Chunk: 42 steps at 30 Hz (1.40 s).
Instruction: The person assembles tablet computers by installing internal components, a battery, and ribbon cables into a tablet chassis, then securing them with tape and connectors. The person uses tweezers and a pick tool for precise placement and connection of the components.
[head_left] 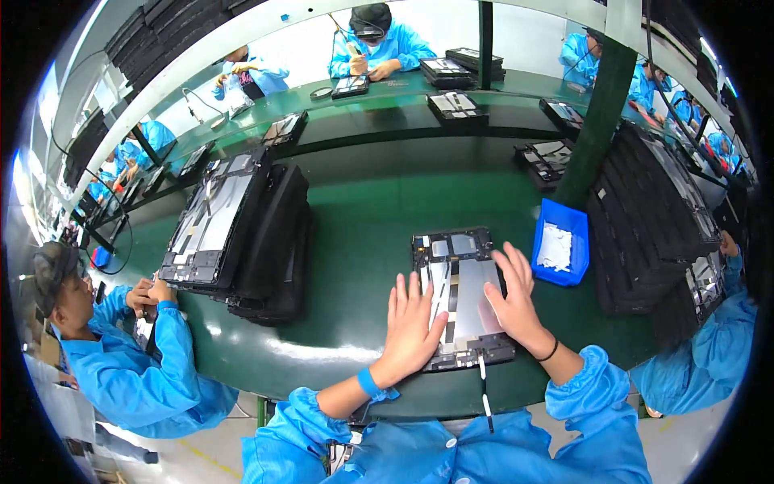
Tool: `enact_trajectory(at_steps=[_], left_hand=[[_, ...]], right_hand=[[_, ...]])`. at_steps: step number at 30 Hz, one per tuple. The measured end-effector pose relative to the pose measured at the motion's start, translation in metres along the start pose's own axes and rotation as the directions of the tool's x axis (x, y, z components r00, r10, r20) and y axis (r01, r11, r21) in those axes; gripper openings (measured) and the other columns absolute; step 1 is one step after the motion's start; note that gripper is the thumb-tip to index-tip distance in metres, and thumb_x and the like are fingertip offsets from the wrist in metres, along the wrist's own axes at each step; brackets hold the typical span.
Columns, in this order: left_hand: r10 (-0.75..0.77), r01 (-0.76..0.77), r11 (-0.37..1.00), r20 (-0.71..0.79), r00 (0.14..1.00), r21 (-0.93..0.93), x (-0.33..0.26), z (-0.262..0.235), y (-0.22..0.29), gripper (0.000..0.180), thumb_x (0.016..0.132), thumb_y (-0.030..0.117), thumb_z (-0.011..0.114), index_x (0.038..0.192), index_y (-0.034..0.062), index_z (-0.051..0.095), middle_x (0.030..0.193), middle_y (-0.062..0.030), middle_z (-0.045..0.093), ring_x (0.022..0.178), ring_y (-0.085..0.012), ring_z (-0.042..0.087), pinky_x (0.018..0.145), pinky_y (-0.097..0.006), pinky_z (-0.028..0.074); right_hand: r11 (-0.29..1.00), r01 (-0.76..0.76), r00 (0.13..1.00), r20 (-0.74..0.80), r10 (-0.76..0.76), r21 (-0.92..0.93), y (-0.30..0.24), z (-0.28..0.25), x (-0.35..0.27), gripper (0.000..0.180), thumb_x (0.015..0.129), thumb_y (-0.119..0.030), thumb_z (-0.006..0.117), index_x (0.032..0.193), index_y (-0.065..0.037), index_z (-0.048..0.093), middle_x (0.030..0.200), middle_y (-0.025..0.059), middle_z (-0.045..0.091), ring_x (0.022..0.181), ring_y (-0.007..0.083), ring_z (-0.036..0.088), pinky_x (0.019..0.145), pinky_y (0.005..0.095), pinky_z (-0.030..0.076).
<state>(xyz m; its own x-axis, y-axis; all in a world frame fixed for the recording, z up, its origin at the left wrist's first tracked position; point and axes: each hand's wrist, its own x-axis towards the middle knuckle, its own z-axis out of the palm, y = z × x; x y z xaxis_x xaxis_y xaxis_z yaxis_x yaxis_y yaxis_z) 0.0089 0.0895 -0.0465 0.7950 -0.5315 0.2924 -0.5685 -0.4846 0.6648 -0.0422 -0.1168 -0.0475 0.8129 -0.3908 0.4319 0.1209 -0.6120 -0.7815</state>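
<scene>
An opened tablet point(477, 302) lies flat on the green table before me, its inside facing up: silver battery panels, dark circuit parts along both ends and a dark ribbon strip down the middle. My left hand point(411, 323) rests along its left edge, fingers stretched out and pointing away from me. On the opposite edge lies my right hand point(516, 302), fingers spread, thumb reaching over the silver panel. Neither hand grips anything. A thin white strip with a dark end point(484, 387) hangs from the tablet's near end over the table edge. A blue band circles my left wrist.
A blue bin point(588, 250) of white pieces stands right of the tablet. Tall stacks of black trays with tablets rise at left point(278, 242) and right point(645, 234). A green post point(595, 129) stands behind the bin. Co-workers in blue point(137, 347) sit around.
</scene>
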Motion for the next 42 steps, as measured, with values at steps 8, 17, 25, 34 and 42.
enact_trajectory(at_steps=[8,17,25,34,42], left_hand=[[0.151,-0.154,0.987,0.072,0.986,0.038,0.024,-0.004,0.006,0.035,0.084,0.029,0.068,0.114,0.0117,0.065,0.143,-0.0178,0.044,0.142,-0.0398,0.021,0.114,-0.051,0.009],[0.269,-0.275,0.905,-0.064,0.961,-0.323,0.017,-0.023,0.008,0.022,0.073,0.008,0.076,0.094,0.0095,0.069,0.095,-0.0036,0.069,0.095,-0.0190,0.063,0.105,-0.044,0.034],[0.709,-0.708,0.703,-0.137,0.692,0.063,0.012,-0.031,-0.003,0.023,0.065,0.016,0.079,0.087,0.0207,0.072,0.089,0.0062,0.066,0.093,-0.0149,0.061,0.101,-0.042,0.034],[0.821,-0.791,0.563,-0.052,0.569,0.241,0.014,-0.038,-0.006,0.018,0.071,0.016,0.070,0.088,0.0197,0.071,0.089,0.0043,0.061,0.094,-0.0120,0.058,0.099,-0.036,0.038],[0.870,-0.854,0.484,-0.004,0.493,0.191,0.008,-0.039,-0.003,0.016,0.075,0.016,0.065,0.089,0.0201,0.071,0.092,0.0049,0.063,0.095,-0.0100,0.059,0.101,-0.035,0.036]], right_hand=[[0.890,0.343,0.917,0.312,-0.248,-0.300,-0.028,-0.015,-0.005,0.012,0.076,-0.017,0.067,0.087,-0.012,0.070,0.125,0.0078,0.055,0.129,0.0354,0.035,0.103,0.0510,0.025],[0.907,0.395,0.860,0.404,-0.310,-0.146,-0.051,-0.009,-0.014,0.021,0.074,-0.019,0.070,0.088,-0.004,0.066,0.115,0.0116,0.059,0.117,0.0306,0.048,0.099,0.0482,0.031],[0.945,0.304,0.817,0.477,-0.324,0.123,-0.049,-0.003,-0.010,0.014,0.079,-0.008,0.066,0.093,-0.007,0.069,0.083,0.0072,0.067,0.082,0.0247,0.062,0.079,0.0350,0.046],[0.972,0.137,0.812,0.541,-0.222,0.193,-0.047,-0.009,-0.006,0.013,0.082,-0.015,0.069,0.092,-0.008,0.072,0.087,0.0074,0.070,0.078,0.0243,0.065,0.074,0.0349,0.047],[0.955,0.202,0.805,0.518,-0.289,0.219,-0.044,-0.005,-0.006,0.006,0.080,-0.016,0.069,0.081,-0.010,0.072,0.085,0.0050,0.069,0.081,0.0231,0.063,0.075,0.0351,0.047]])
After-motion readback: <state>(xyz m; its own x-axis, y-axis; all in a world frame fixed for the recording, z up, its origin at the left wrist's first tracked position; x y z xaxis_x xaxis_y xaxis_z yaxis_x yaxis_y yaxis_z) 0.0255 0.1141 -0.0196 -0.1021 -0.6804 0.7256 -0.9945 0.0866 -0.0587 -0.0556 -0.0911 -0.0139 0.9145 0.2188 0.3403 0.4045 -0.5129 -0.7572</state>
